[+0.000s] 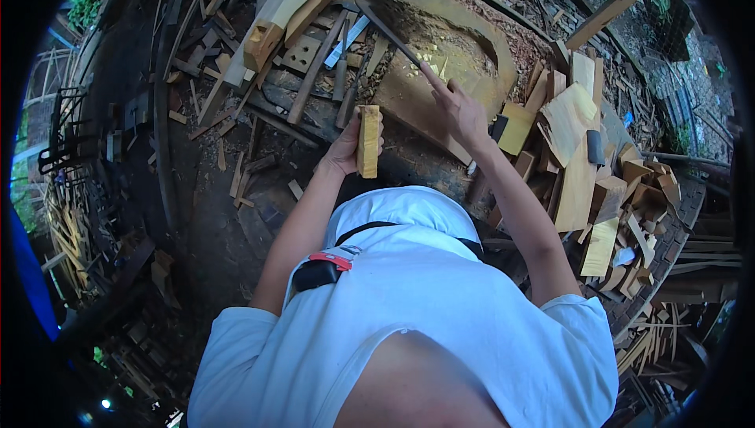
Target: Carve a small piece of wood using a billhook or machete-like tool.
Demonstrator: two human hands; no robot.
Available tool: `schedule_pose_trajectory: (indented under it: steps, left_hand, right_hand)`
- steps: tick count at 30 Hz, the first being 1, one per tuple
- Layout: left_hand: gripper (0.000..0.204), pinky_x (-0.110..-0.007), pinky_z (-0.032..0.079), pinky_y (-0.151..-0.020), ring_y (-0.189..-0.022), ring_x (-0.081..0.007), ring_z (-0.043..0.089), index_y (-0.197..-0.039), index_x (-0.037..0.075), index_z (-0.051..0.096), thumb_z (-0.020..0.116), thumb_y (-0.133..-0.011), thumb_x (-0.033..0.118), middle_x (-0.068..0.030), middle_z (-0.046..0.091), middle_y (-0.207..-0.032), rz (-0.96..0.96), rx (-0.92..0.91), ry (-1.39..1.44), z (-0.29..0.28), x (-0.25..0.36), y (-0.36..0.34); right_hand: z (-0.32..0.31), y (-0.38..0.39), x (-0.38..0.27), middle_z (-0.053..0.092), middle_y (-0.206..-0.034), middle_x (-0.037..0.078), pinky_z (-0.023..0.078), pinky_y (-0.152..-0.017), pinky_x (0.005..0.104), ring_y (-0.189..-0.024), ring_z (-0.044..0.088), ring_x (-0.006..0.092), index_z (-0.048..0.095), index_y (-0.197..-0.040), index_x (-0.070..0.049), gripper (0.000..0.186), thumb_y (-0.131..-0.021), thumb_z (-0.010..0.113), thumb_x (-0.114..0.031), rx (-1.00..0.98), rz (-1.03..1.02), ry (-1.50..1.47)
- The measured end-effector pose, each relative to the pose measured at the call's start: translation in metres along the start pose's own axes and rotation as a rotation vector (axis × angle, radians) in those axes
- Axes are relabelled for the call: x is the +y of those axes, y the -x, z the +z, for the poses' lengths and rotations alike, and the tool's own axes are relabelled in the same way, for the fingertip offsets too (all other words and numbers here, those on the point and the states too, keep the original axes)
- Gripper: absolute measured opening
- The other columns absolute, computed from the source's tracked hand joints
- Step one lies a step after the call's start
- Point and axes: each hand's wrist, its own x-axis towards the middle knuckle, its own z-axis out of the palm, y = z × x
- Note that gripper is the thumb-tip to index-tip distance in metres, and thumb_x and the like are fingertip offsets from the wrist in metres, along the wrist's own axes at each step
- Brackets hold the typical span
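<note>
My left hand (346, 149) is closed round a short yellow block of wood (367, 143), held upright in front of my waist. My right hand (460, 117) grips one end of a long, narrow dark tool (389, 33), which reaches away to the far left; whether it is a blade or a file I cannot make out. Under the tool lies a broad wooden chopping slab (409, 102) with a hollowed far part, strewn with pale chips (440, 66). The block and the tool are apart.
Wooden-handled tools (317, 66) lie left of the slab, beside a large shaped timber (287, 7). Cut boards and offcuts (578, 168) are heaped at the right. Scrap wood litters the dark floor (212, 200) on my left.
</note>
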Motion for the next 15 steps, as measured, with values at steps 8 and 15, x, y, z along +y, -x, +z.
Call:
schedule_pose_trajectory:
  steps: [8, 15]
  left_hand:
    - [0.058, -0.026, 0.045, -0.052, -0.063, -0.0121, 0.058, -0.107, 0.008, 0.053, 0.062, -0.083, 0.060, -0.0020, 0.054, -0.074, -0.031, -0.255, -0.043, 0.019, 0.010, 0.006]
    - [0.065, -0.027, 0.053, -0.073, -0.086, -0.0115, 0.064, -0.113, 0.009, 0.057, 0.072, -0.076, 0.060, 0.0013, 0.063, -0.098, 0.301, 0.121, -0.473, 0.052, 0.019, 0.015]
  right_hand:
    - [0.006, -0.015, 0.031, 0.056, -0.102, 0.008, 0.045, -0.083, 0.0363, -0.102, 0.053, 0.0266, 0.056, -0.133, -0.024, 0.047, -0.087, 0.058, -0.014, 0.066, 0.053, 0.393]
    - [-0.031, 0.000, -0.057, 0.061, -0.086, 0.004, 0.049, -0.069, 0.0337, -0.077, 0.059, 0.0197, 0.065, -0.106, -0.010, 0.020, -0.096, 0.057, -0.025, -0.131, 0.198, -0.597]
